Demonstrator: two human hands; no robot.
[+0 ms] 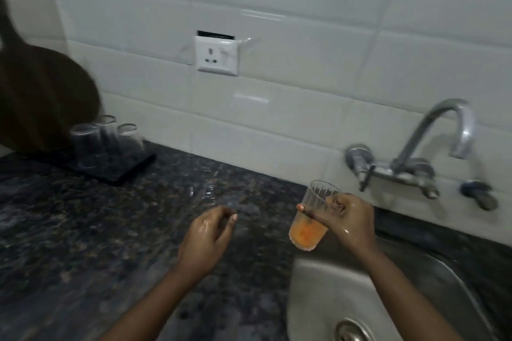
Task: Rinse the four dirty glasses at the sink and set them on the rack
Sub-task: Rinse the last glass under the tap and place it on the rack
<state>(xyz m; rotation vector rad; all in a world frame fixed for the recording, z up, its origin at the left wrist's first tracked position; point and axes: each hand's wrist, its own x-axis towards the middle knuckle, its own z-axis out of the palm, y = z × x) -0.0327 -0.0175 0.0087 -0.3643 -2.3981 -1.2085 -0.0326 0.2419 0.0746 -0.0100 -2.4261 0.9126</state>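
Your right hand (343,216) is right of centre in the frame, its grip closed around the side of a glass (311,219) with thumb and fingers curled round it. The glass leans toward the left and has orange residue in its lower half; it hangs over the left rim of the steel sink (327,285), which fills the lower right of the frame. The tap (432,144) is mounted on the tiled wall above and to the right of the glass, its spout well apart from the rim of the glass.

Your left hand (207,232) hovers at the centre over the dark speckled table (83,230), fingers loosely curled, holding nothing and looking wet.

At the left of the frame, against the wall, a dark rack (116,171) sits on the table with three clear glasses (105,135) on it, standing mouth down. Behind them leans a dark wooden board (41,102). A white wall socket (216,55) is in the upper middle. A patch of water (210,191) shines on the table between the rack and your hands.
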